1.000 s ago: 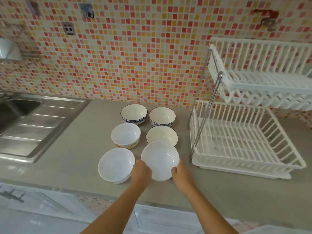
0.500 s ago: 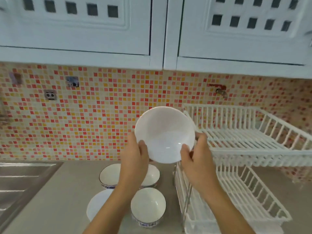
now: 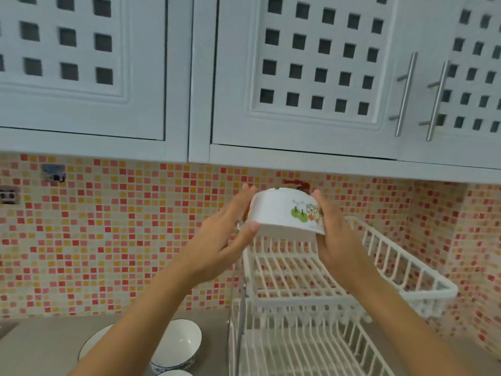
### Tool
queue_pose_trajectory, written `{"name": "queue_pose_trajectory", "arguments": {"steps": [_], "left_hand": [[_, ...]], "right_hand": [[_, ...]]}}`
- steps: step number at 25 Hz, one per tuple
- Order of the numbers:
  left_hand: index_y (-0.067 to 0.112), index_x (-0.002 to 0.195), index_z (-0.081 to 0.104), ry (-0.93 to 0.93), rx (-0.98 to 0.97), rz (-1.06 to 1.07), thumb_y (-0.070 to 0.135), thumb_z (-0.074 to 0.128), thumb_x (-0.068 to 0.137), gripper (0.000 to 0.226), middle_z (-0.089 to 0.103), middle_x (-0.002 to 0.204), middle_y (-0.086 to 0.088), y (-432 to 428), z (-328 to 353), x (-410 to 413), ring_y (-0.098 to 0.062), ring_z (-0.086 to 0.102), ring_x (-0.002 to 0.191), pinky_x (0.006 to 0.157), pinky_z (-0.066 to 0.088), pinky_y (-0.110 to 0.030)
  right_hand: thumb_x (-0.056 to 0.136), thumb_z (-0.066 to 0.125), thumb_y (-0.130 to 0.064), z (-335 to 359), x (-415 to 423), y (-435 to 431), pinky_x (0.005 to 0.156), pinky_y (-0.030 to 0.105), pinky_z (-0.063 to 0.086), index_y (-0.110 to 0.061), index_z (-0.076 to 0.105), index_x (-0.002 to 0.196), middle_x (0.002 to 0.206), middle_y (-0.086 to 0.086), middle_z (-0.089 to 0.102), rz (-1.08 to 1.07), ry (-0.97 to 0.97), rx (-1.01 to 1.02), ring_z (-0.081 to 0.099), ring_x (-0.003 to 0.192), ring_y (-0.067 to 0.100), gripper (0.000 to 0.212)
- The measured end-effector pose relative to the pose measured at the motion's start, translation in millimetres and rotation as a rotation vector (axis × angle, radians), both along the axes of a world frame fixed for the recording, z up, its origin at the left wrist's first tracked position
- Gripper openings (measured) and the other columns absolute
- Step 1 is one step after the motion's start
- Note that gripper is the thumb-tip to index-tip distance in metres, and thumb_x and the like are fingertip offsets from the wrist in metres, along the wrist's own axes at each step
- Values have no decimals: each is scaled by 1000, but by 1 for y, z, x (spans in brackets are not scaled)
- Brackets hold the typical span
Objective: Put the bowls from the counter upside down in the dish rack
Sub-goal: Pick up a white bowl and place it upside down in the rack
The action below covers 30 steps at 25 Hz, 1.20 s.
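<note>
I hold a white bowl (image 3: pixel 282 213) with a small cartoon print between both hands, upside down, above the left end of the top tier of the white dish rack (image 3: pixel 423 272). My left hand (image 3: pixel 230 234) presses its left side and my right hand (image 3: pixel 333 234) grips its right side. Both tiers of the rack hold no dishes. On the counter at the bottom, a blue-patterned bowl (image 3: pixel 181 346) stands upright, partly behind my left forearm, with another white bowl (image 3: pixel 92 346) to its left and the rim of a third (image 3: pixel 173 373) at the frame's bottom edge.
White wall cupboards (image 3: pixel 298 77) with metal handles (image 3: pixel 404 93) hang just above the rack. A mosaic tile wall (image 3: pixel 122 226) runs behind the grey counter (image 3: pixel 40 346). The rack's lower tier (image 3: pixel 311 351) sits on the counter at the right.
The bowl went from lying on the counter to being lifted, then turned rim-down and moved right over the rack's top tier. The camera tilted upward.
</note>
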State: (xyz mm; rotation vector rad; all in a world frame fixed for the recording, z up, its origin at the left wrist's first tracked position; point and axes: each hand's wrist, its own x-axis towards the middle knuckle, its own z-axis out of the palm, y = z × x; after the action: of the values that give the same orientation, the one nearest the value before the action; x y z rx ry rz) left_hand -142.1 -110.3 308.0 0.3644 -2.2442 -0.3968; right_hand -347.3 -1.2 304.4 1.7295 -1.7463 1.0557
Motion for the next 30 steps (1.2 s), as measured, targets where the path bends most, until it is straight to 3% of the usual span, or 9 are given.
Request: {"name": "queue_pose_trajectory", "arguments": {"steps": [3, 6, 8, 10, 13, 16, 20, 26, 30], "left_hand": [[58, 134, 1, -138, -26, -29, 61, 41, 87, 62, 3, 155, 26, 2, 7, -26, -8, 30, 139, 104, 40, -28], [49, 141, 14, -199, 44, -41, 60, 60, 77, 80, 20, 155, 18, 4, 12, -56, -7, 31, 137, 105, 43, -32], [39, 144, 21, -305, 7, 39, 59, 67, 72, 87, 29, 150, 15, 4, 12, -72, -5, 35, 132, 107, 42, -37], [34, 143, 25, -400, -81, 149, 59, 70, 69, 90, 33, 145, 13, 4, 10, -85, -2, 36, 120, 105, 40, -29], [26, 141, 29, -525, -172, 255, 51, 74, 70, 88, 32, 144, 9, 0, 4, -103, -7, 35, 115, 102, 35, -27], [19, 138, 33, -627, -214, 329, 43, 78, 69, 86, 33, 141, 3, -9, -6, -124, -18, 36, 123, 106, 35, -31], [14, 134, 37, -728, -193, 401, 35, 83, 64, 86, 37, 136, -1, -19, -27, -147, -23, 42, 120, 100, 39, -31], [14, 127, 42, -695, -144, 419, 22, 79, 71, 68, 42, 131, -4, -31, -42, -154, -23, 46, 117, 99, 41, -31], [15, 131, 40, -704, -134, 431, 22, 78, 73, 70, 44, 133, -5, -31, -44, -153, -25, 47, 116, 96, 42, -32]], "right_hand": [[91, 50, 0, -2, -36, 0, 56, 40, 54, -33, 9, 145, 148, 11, 35, 56, 105, 39, 62, 73, 28, 76], [83, 55, 8, -2, -77, -1, 56, 31, 51, -34, 13, 142, 150, 10, 28, 100, 204, 68, 64, 76, 30, 84], [82, 55, 9, -3, -101, -7, 59, 31, 51, -34, 13, 142, 153, 5, 23, 141, 256, 130, 63, 91, 32, 85], [89, 56, -10, -7, -119, -12, 82, 38, 54, -44, 7, 141, 153, -10, 14, 242, 229, 274, 52, 116, 26, 79], [81, 60, -55, -10, -133, -22, 110, 34, 34, -45, 6, 142, 150, -20, 14, 344, 109, 550, 29, 133, 5, 82], [79, 61, -59, -13, -134, -47, 108, 39, 36, -35, 17, 144, 150, -13, 23, 274, 117, 690, 33, 133, 12, 82], [76, 71, -47, -23, -132, -71, 91, 35, 47, -27, 32, 132, 139, -7, 36, 243, 154, 768, 48, 113, 18, 71], [77, 74, -36, -35, -132, -80, 90, 35, 45, -20, 33, 134, 140, 0, 41, 222, 163, 731, 50, 115, 22, 72], [76, 73, -41, -39, -132, -79, 88, 37, 47, -21, 33, 132, 138, 1, 43, 208, 156, 749, 51, 112, 24, 71]]}}
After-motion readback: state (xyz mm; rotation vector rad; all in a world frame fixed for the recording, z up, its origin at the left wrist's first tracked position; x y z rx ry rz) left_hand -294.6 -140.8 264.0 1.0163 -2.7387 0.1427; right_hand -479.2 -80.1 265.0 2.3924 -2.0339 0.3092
